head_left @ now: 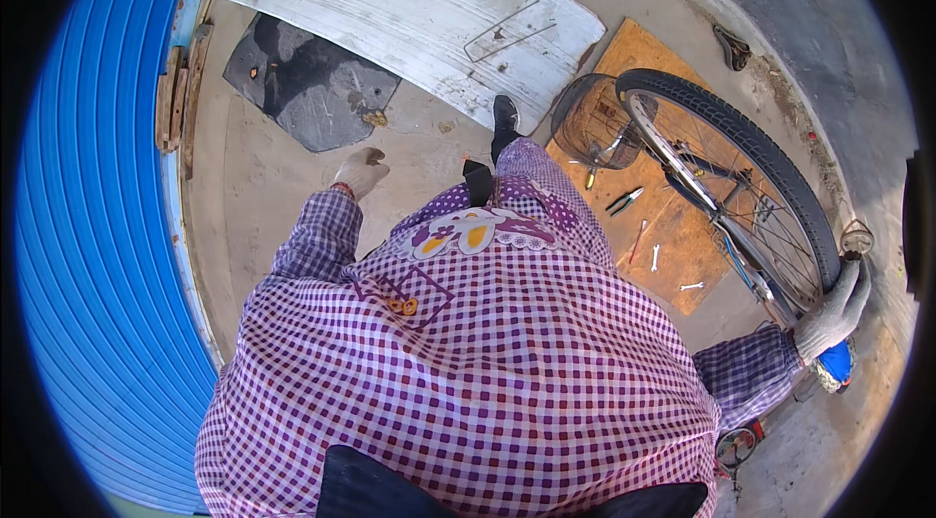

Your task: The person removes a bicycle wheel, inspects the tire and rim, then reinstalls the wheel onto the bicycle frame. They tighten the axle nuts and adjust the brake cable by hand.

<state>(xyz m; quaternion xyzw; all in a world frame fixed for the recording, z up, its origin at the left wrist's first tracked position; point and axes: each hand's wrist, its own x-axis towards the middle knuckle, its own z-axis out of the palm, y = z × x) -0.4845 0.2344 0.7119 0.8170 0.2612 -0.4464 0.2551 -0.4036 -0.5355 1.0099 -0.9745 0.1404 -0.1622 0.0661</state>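
Note:
My left hand (359, 173), in a pale knit glove, hangs beside the checked apron with its fingers loosely apart and holding nothing. At the right, my gloved right hand (831, 315) grips the black tyre of a bicycle wheel (756, 162), just below a small round metal fitting (856, 237). Next to the wheel is a wire basket (600, 123) on a wooden board (653, 36). Loose tools lie on the board: pliers (624, 201), a small yellow-handled tool (591, 177), a thin red-handled tool (636, 245) and small wrenches (655, 257).
A pale metal sheet (390, 1) and a dark slab (302, 89) lie ahead of me. Blue corrugated metal (107, 226) runs along the left, beside wooden slats (175, 94). A black saddle (731, 48) lies beyond the board. My foot (505, 118) stands before the basket.

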